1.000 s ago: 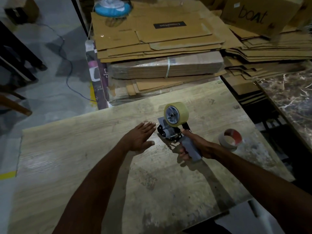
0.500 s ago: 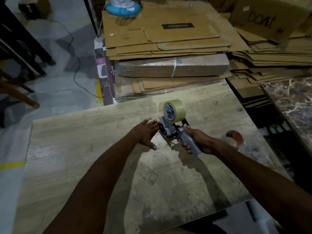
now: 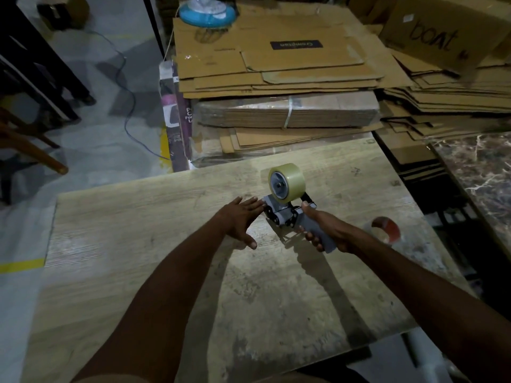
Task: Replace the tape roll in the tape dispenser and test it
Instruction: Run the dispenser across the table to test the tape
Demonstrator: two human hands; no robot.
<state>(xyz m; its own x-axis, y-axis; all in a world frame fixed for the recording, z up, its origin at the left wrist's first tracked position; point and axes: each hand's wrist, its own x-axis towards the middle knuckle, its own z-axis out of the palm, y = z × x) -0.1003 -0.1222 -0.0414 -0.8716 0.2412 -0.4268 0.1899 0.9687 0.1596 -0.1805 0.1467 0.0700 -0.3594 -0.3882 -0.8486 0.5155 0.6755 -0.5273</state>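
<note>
A grey tape dispenser (image 3: 284,215) stands on the wooden table (image 3: 154,244), with a full roll of clear tape (image 3: 287,182) mounted on its hub. My right hand (image 3: 323,230) is wrapped around the dispenser's grey handle. My left hand (image 3: 240,219) lies flat, fingers spread, its fingertips touching the dispenser's front end by the rollers. A nearly used-up tape roll with a red core (image 3: 387,229) lies on the table to the right of my right wrist.
Stacks of flattened cardboard (image 3: 276,78) rise just beyond the table's far edge, with a box marked "boat" (image 3: 442,34) at the back right. A marble-topped surface (image 3: 481,167) sits to the right. Bare floor with a cable (image 3: 130,114) lies left.
My left hand has slid right across the table until its fingertips meet the dispenser's front. My right hand keeps its hold on the handle.
</note>
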